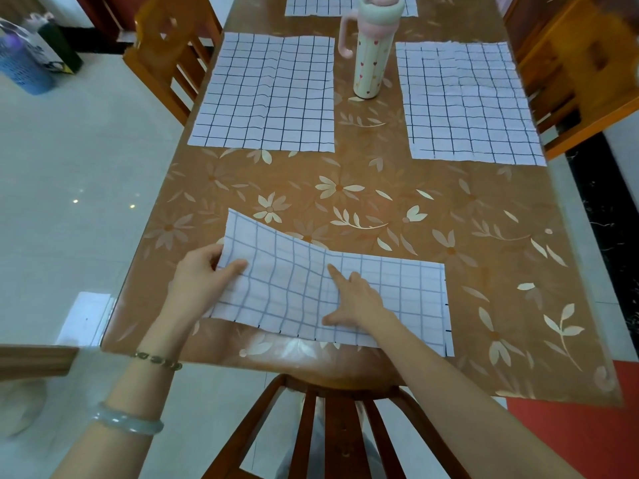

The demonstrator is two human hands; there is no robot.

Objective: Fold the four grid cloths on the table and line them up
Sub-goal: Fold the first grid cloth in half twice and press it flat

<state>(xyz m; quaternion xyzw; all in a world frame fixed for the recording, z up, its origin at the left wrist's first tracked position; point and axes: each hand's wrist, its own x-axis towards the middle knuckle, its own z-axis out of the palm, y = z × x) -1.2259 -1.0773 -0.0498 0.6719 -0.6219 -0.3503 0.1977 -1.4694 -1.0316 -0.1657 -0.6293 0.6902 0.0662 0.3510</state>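
A white grid cloth (397,292), folded in half, lies at the table's near edge. My left hand (204,274) pinches its left end, thumb on top, and that end is lifted off the table. My right hand (356,299) presses flat on the cloth's middle with straight fingers. A second grid cloth (269,95) lies spread flat at the far left. A third grid cloth (466,105) lies flat at the far right. The fourth grid cloth (321,5) shows partly at the table's far end, behind the bottle.
A tall pale bottle with a pink handle (370,57) stands between the two far cloths. The table (380,209) has a brown floral cover. Wooden chairs stand at the near edge (328,423), left (169,53) and right (581,70). Bags (31,57) sit on the floor at left.
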